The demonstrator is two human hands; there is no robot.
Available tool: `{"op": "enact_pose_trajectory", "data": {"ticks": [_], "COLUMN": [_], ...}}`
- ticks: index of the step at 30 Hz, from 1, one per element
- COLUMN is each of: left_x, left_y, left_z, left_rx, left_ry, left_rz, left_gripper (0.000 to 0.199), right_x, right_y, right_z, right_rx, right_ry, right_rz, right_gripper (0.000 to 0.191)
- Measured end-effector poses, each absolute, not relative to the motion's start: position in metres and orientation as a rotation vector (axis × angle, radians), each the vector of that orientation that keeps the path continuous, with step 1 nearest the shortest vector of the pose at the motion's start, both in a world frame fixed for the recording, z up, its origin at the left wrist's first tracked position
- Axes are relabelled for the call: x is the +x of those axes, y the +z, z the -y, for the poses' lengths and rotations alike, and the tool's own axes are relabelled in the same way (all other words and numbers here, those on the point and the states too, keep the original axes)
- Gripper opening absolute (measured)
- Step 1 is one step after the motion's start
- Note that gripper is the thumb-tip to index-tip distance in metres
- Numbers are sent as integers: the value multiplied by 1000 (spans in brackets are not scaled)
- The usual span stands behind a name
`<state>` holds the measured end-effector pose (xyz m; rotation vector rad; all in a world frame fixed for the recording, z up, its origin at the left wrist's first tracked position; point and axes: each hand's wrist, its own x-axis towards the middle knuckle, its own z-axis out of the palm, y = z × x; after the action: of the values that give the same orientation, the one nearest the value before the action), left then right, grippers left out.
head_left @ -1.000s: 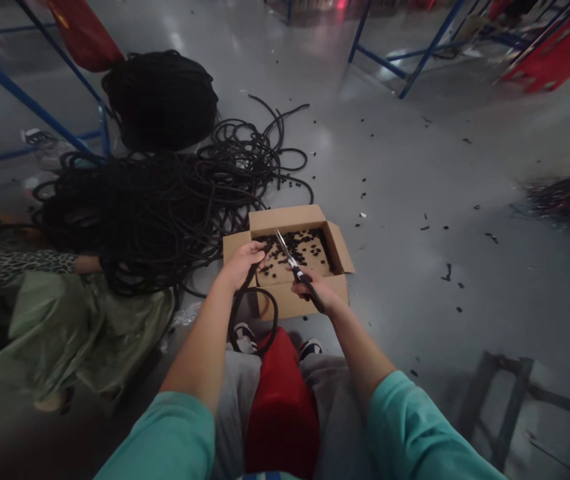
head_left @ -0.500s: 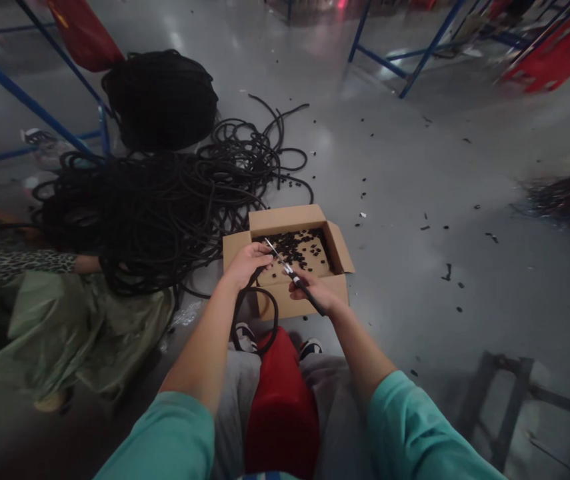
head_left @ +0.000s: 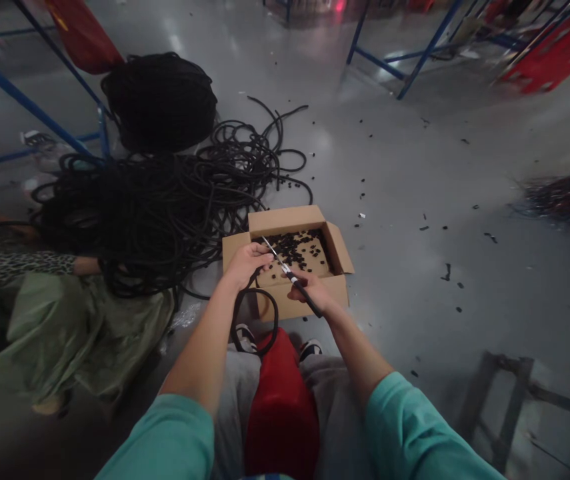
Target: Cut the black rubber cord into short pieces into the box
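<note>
Head view: at nine o'clock over a cardboard box [head_left: 289, 217], the left hand [head_left: 246, 265] pinches black cord [head_left: 277, 312]; at five o'clock, the right hand [head_left: 317, 289] grips scissors [head_left: 289, 271].

We note a smooth grey floor [head_left: 405, 160] with pale, blurred light reflections, strongest toward the top. At upper left we record a blue tubular frame [head_left: 29, 102]; a red object [head_left: 85, 37] slants beside it, its identity unclear to us. At upper right we see a second blue frame [head_left: 429, 51], and near it a tilted red panel [head_left: 555, 57] with openings. Lower right: a dark metal frame [head_left: 515, 407], blurred. Top edge: a small pinkish-red light [head_left: 339, 6]. Overall illumination we log as dim, corners darkest.
</note>
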<state>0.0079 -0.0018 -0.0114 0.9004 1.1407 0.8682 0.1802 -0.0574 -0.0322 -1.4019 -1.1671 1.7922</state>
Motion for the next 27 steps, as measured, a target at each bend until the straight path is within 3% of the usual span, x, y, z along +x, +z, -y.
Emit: {"op": "enact_pose_trajectory", "data": {"ticks": [10,19,27], "left_x": [7,1,-4], "left_y": [-5,-5,2], "left_z": [2,0,1], "left_rx": [999,1210,1295], "left_ry": [891,719,569], "left_rz": [-1124,-1212,-1161], "left_gripper": [31,18,17], "right_x": [177,182,180], "right_y": [-29,-24,-19], "right_z": [59,56,59], "right_rx": [-1416,-1357,-1297], "right_ry": [1783,1907,1937], "right_rz": [1129,1087,1080], "right_gripper": [50,59,53]}}
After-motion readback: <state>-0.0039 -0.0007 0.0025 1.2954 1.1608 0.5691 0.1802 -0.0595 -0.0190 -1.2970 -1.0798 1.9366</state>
